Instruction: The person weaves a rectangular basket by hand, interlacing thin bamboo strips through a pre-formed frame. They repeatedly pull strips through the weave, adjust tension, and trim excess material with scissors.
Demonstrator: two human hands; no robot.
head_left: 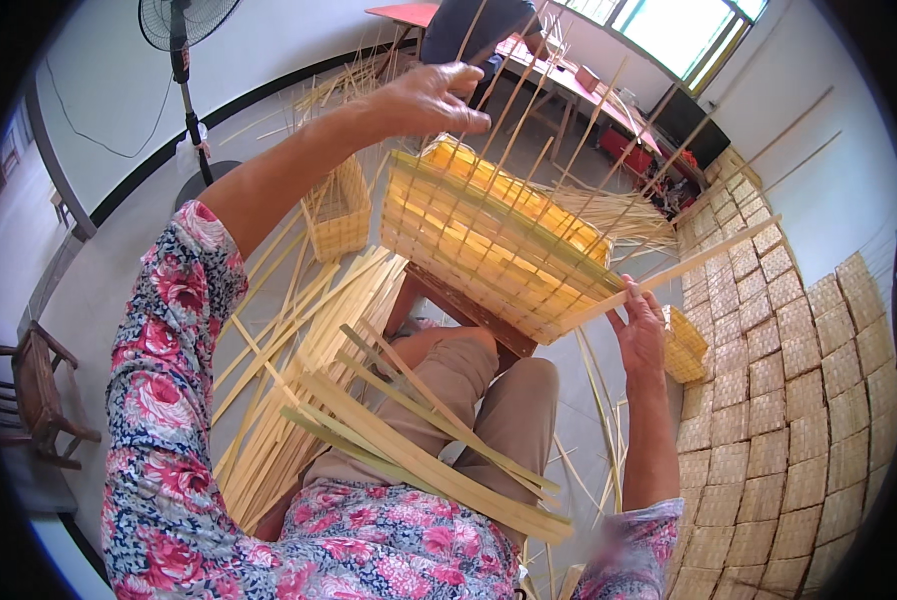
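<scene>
While the unfinished basket (479, 255) sat just beyond the knees, tilted over a piece of brown wood (517, 342), its thin stakes (791, 124) rose from the woven wall toward twelve and two o'clock. Reckoned from that basket, the left hand (424, 100) hung at eleven o'clock, above the far corner, with thumb and fingers apart; I could not tell whether they touched a stake. At four o'clock the right hand (641, 328) pinched a flat pale strip (709, 256) narrowly between thumb and fingers, close against the basket's end, the strip's free length pointing toward two o'clock.

Loose strips (439, 460) lay across the lap at six o'clock, and a thick bundle of strips (299, 385) spread at eight. A small woven basket (341, 208) stood at nine, a fan (181, 60) at ten. At twelve, another person (464, 30) was beside a red-topped table (399, 13).
</scene>
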